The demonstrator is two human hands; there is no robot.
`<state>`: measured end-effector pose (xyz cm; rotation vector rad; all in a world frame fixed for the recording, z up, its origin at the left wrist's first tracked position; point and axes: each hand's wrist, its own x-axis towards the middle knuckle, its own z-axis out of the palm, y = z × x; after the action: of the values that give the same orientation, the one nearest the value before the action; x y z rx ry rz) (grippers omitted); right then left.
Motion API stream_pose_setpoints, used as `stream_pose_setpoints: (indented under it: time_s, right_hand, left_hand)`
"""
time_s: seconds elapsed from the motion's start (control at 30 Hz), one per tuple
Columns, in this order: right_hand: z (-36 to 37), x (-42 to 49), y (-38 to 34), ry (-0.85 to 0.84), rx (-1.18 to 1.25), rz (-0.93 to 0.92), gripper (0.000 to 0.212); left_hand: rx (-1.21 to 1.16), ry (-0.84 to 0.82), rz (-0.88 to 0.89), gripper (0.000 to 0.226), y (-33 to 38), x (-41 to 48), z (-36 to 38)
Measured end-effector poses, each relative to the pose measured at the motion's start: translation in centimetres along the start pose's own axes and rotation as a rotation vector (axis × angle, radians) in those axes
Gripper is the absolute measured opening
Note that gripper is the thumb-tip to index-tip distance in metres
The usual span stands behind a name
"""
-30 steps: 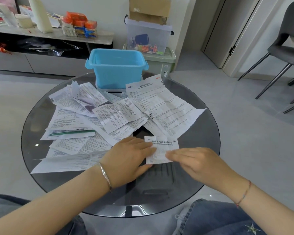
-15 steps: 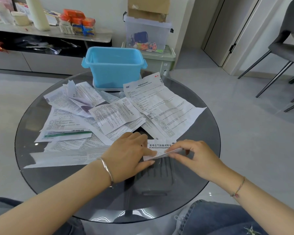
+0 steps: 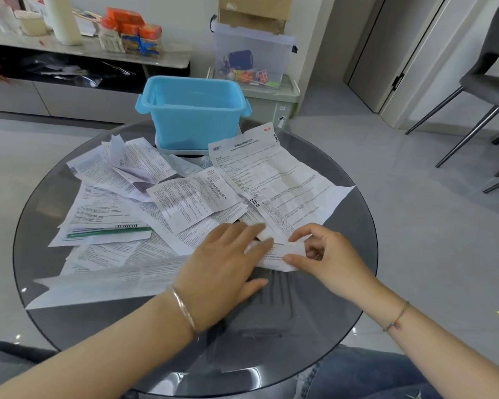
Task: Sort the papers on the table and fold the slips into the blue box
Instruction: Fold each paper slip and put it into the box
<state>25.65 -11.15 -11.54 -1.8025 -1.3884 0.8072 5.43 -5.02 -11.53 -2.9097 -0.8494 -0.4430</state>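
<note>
Slip (image 3: 283,256) now folded over nr table (image 3: 346,277) front edge; L hand (image 3: 228,260) presses flat, R hand (image 3: 326,254) pinches it; blue box (image 3: 193,119) next.

Left hand (image 3: 228,263) and right hand (image 3: 330,262) on one small slip (image 3: 283,251)

Leaflets (image 3: 271,180) carry dense Chinese print — too blurred to read, perhaps headed 说明书.

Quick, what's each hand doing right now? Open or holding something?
Left hand: open, fingers flat, pressing down the small white printed paper slip.
Right hand: closed on that same slip, pinching its right edge.
</note>
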Motion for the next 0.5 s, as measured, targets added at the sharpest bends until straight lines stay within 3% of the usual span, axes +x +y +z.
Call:
stream_pose_setpoints:
  time_s: [0.17, 0.5]
  right_hand:
    - [-0.1, 0.8, -0.4, -0.017, -0.004, 0.054, 0.029]
    - [0.1, 1.2, -0.8, -0.054, -0.059, 0.084, 0.021]
  left_hand:
    - [0.139, -0.083, 0.121, 0.07, 1.0, -1.8, 1.2]
    - [0.133, -0.11, 0.139, 0.078, -0.2, -2.3, 2.2]
